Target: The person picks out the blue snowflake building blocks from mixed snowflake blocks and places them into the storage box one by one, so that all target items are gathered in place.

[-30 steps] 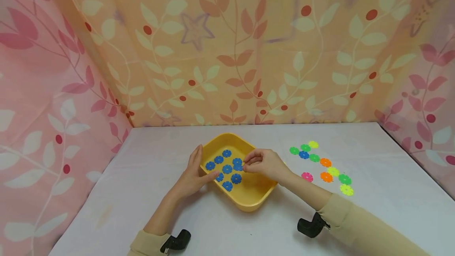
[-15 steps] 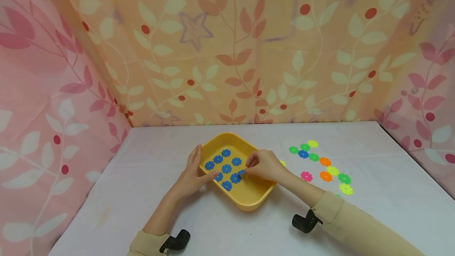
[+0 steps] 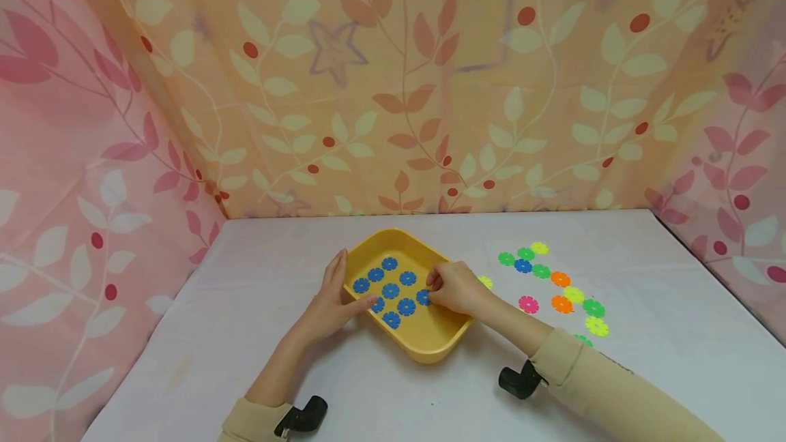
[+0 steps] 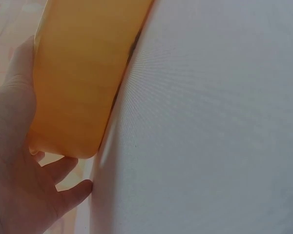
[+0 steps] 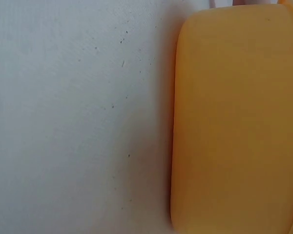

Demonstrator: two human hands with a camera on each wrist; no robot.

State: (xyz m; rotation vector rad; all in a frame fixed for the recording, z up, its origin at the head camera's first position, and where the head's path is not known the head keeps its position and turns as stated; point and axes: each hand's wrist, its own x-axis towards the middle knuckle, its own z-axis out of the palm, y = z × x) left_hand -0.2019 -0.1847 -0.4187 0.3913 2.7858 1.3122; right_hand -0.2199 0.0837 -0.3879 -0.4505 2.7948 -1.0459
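Note:
My left hand holds the left side of a yellow plastic tray, its thumb over the rim and its fingers along the outer wall. In the left wrist view, that hand lies against the tray wall. Over the tray's right half, my right hand pinches the edge of a blue notched disc, low over the tray floor; whether the disc touches it I cannot tell. Several other blue discs lie flat inside in rough rows. The right wrist view shows mainly the tray's outer wall.
Right of the tray, loose notched discs lie on the white table: green, orange, yellow, pink and one blue. My right forearm partly covers a green disc. Patterned cloth stands behind the table.
The right hand has carried its blue disc from over another blue disc toward the tray's near right, now beside the others and lying flatter. The left hand and tray have stayed almost still.

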